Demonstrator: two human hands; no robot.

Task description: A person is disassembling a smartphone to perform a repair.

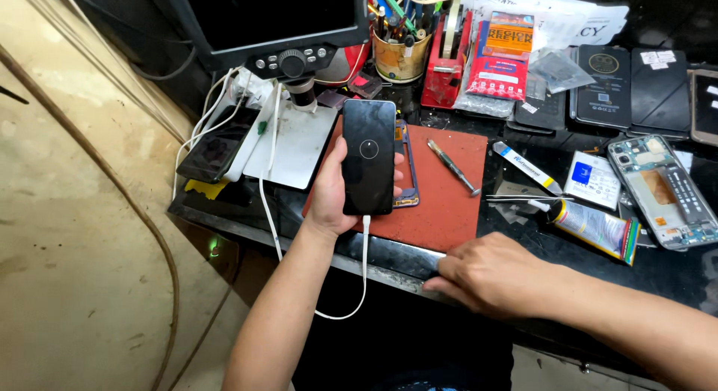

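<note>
At the centre of the bench, the left hand (329, 193) grips a black smartphone (369, 156) upright above the red work mat (441, 189); a white cable (363, 275) hangs from its bottom end. Toward 5 o'clock from the phone, the right hand (490, 275) rests flat, fingers loosely spread, on the bench edge (389, 265), holding nothing. A screwdriver (453, 167) lies on the mat at 3 o'clock.
</note>
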